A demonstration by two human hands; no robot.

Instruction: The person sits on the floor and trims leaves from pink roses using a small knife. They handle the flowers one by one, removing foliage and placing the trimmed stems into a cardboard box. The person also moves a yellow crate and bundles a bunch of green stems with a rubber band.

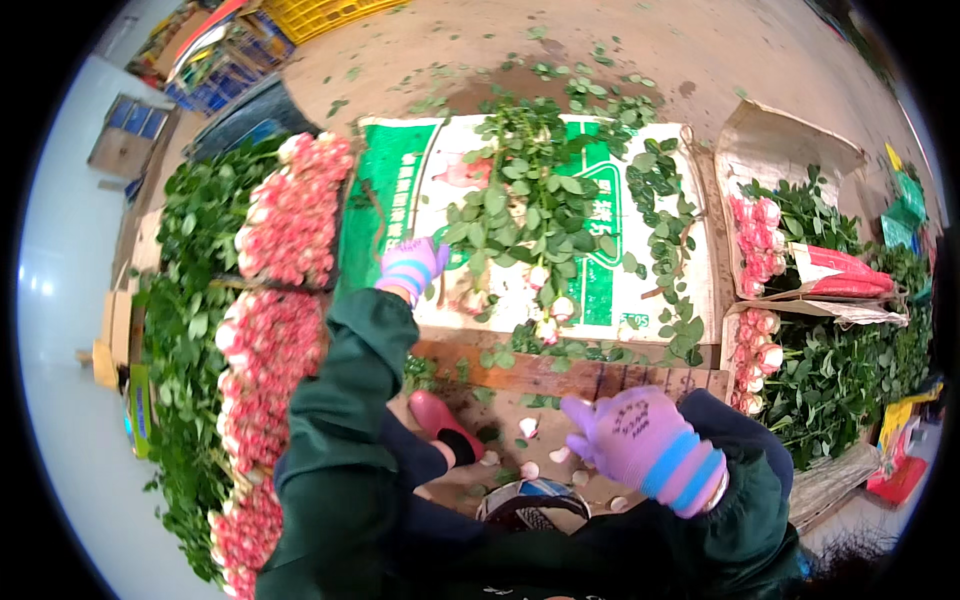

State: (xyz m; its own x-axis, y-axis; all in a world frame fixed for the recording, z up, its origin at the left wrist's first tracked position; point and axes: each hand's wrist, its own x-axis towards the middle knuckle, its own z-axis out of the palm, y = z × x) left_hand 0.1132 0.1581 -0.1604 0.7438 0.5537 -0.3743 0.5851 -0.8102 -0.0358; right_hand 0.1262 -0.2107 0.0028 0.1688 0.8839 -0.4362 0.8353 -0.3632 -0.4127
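Note:
My left hand (411, 266), in a purple knit glove with blue cuff stripes, is over the left side of a green-and-white woven sack (386, 172). Its fingertips are too indistinct to show whether anything is between them. To its right lies a small pile of leafy rose stems (525, 195). Several pale pink rose heads (562, 307) point towards me. Gloved the same way, my right hand (637, 442) hovers near my right knee, in front of the sack's wooden edge board (540, 373). Its fingers are partly curled, and I cannot make out anything held.
Packed pink-and-white roses (296, 210) are stacked on the left. More rose bundles (757, 240) lie on the right, some in wrapping. Stripped leaves (667, 232) and fallen petals (529, 470) are scattered about. A yellow crate (322, 16) stands far off. My pink shoe (442, 420) is below the board.

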